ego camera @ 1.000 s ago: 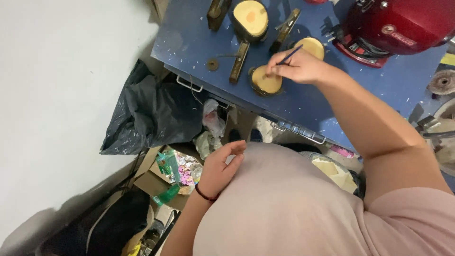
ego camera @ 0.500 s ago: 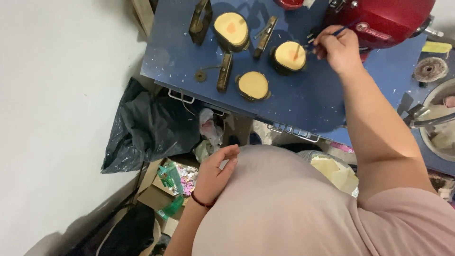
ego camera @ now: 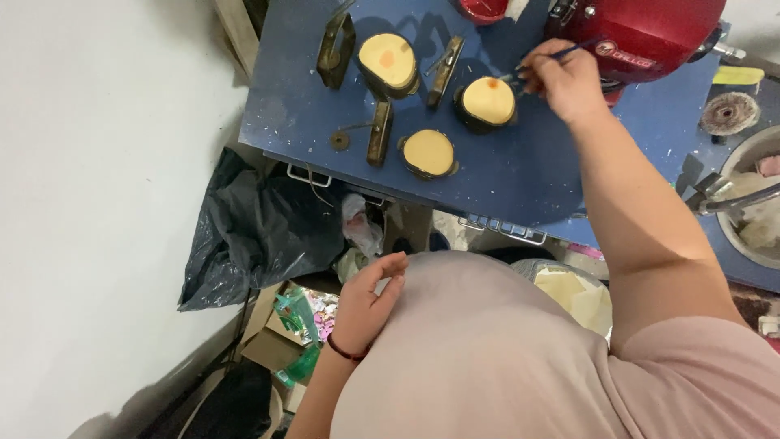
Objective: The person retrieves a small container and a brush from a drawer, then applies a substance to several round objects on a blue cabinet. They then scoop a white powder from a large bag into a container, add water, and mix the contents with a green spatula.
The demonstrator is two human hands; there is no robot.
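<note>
Pinching a thin brush [ego camera: 561,54], the right hand [ego camera: 569,81] hovers at the bench's [ego camera: 520,175] one o'clock, just right of a yellow disc [ego camera: 487,101] with an orange dab. The left hand [ego camera: 366,305] rests loosely curled, grip released, against the shirt [ego camera: 504,358] at seven o'clock.

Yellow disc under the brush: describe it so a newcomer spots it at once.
On the blue table, below the red machine, lie three round yellow discs. The target disc is rightmost, beside the right hand holding the brush. It has an orange dab near its top edge.
</note>
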